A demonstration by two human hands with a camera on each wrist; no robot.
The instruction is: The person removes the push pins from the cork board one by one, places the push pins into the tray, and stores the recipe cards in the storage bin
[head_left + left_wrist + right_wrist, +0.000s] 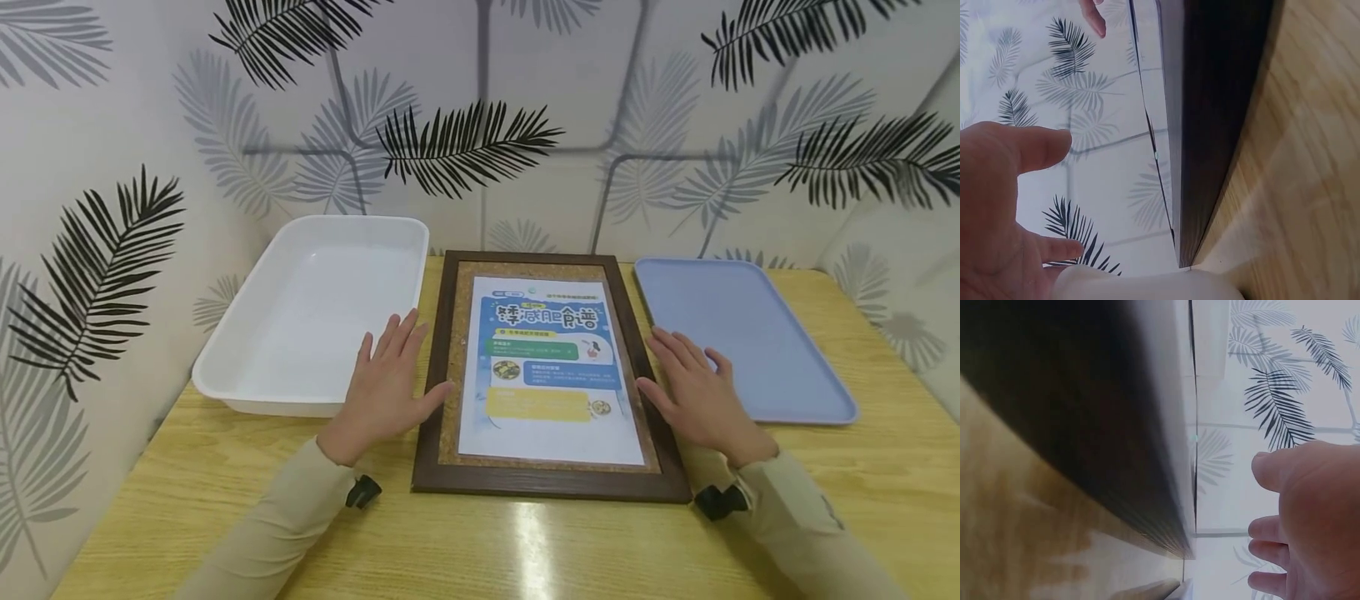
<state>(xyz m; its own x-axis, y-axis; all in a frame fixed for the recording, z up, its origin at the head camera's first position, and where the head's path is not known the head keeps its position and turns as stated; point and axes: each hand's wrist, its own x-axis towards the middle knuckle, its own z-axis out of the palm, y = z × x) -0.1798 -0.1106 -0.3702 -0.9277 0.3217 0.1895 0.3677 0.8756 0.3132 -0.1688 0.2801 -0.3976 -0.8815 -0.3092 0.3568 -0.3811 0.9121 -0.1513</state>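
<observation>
A brown-framed cork board lies flat on the table, with a printed sheet over its cork. The sheet carries blue, green and yellow blocks and Chinese lettering. My left hand is spread beside the board's left edge, its fingers near a white tray. On the other side, my right hand hovers by the right edge, fingers extended, close to a flat blue tray. Both wrist views show the dark frame side apart from the hands, which hold nothing.
The white tray has raised walls and stands left of the board; the blue one lies to its right. A light wood table carries everything. Behind it rises a wall with a leaf pattern, which also runs along the left side.
</observation>
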